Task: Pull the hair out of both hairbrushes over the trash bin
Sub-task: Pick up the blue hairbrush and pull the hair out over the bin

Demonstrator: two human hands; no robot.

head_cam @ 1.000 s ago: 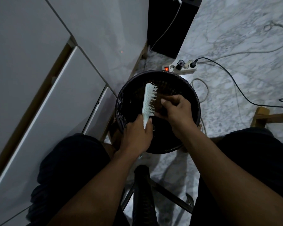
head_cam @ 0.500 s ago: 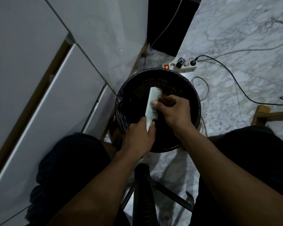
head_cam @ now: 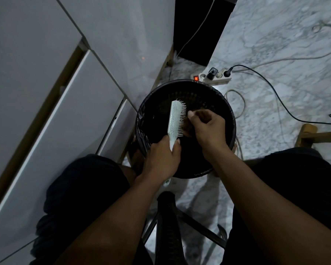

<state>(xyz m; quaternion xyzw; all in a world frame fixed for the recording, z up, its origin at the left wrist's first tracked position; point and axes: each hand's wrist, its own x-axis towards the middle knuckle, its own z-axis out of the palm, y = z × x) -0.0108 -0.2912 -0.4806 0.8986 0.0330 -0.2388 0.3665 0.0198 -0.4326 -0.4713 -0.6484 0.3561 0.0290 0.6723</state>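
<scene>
A pale mint hairbrush (head_cam: 175, 119) is held over the round black trash bin (head_cam: 225, 104), bristles pointing right. My left hand (head_cam: 161, 159) grips its handle, whose tip sticks out below my palm. My right hand (head_cam: 206, 127) is beside the bristles with fingers curled; a dark brownish tuft of hair (head_cam: 186, 127) shows between the fingers and the lower bristles. A second hairbrush is not in sight.
White cabinet fronts (head_cam: 46, 111) run along the left, close to the bin. A power strip (head_cam: 211, 78) with a red light and several cables lies behind the bin on the marble floor. A black stool frame (head_cam: 168, 222) stands between my knees. A wooden leg (head_cam: 313, 133) is at right.
My right hand drew back to the right from the bristles, with hair between its fingers. The brush stayed over the bin, tilting slightly; the camera view shifted a little.
</scene>
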